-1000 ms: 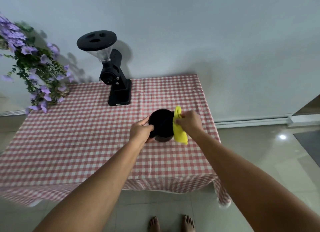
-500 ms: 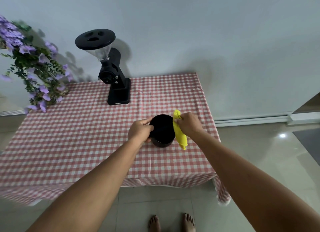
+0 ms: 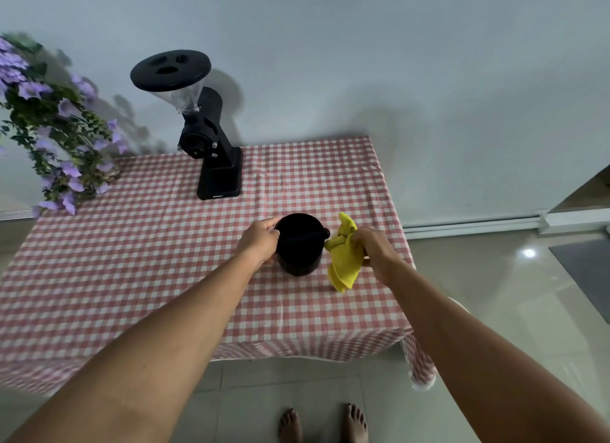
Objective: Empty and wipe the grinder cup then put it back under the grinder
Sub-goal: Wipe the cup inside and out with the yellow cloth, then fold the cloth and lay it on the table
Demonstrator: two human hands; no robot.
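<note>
The black grinder cup (image 3: 299,244) stands upright on the checked tablecloth, its dark opening facing up. My left hand (image 3: 260,240) grips its left side. My right hand (image 3: 376,249) holds a crumpled yellow cloth (image 3: 343,261) just to the right of the cup, with the cloth's top corner close to the rim and its lower end hanging down to the table. The black coffee grinder (image 3: 211,145) with a clear hopper and black lid stands at the back of the table, and the space on its base is bare.
The table (image 3: 132,261) wears a red-and-white checked cloth and stands against a white wall. A bunch of purple flowers (image 3: 56,135) hangs over the back left corner. The table's right and front edges drop to a tiled floor (image 3: 495,310), where bare feet (image 3: 323,423) show.
The yellow cloth has come off the cup's rim and moved to the right with my right hand. The cup has stayed in my left hand at about the same place.
</note>
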